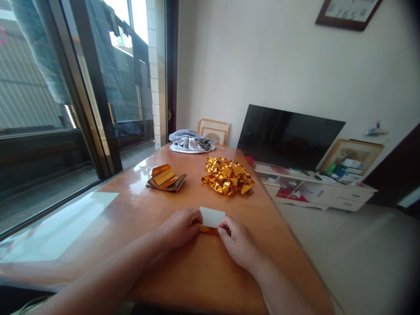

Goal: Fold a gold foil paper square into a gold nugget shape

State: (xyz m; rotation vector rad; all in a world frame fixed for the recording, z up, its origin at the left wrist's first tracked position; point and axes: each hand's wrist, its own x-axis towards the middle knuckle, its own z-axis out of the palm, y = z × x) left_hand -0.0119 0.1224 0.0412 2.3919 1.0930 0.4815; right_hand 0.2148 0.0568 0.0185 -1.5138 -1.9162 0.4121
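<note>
- A shiny brown table (197, 271) is seen, and light is thrown back by its top.
- A heap of folded gold pieces (228, 177) is set on the table.
- To the left of the heap, a stack of gold paper (166, 179) is placed, apart from it.
- Behind the heap, a bundle of cloth (188, 143) is laid at the far end of the table.
- Behind the heap and to its right, a big black TV (288, 135) is seen above a low white stand (351, 194).
- High above the heap, to the right, a clock (349, 13) is hung on the white wall (256, 57); its top is cut off.
- In front of the heap, a small sheet (212, 216) is held, white side up, with a gold strip shown along its near edge.
- The sheet's left edge is pinched by the left hand (182, 226), thumb and finger together on it.
- Its right edge is pinched the same way by the right hand (238, 240).
- Whether the table is touched by the sheet cannot be told.
</note>
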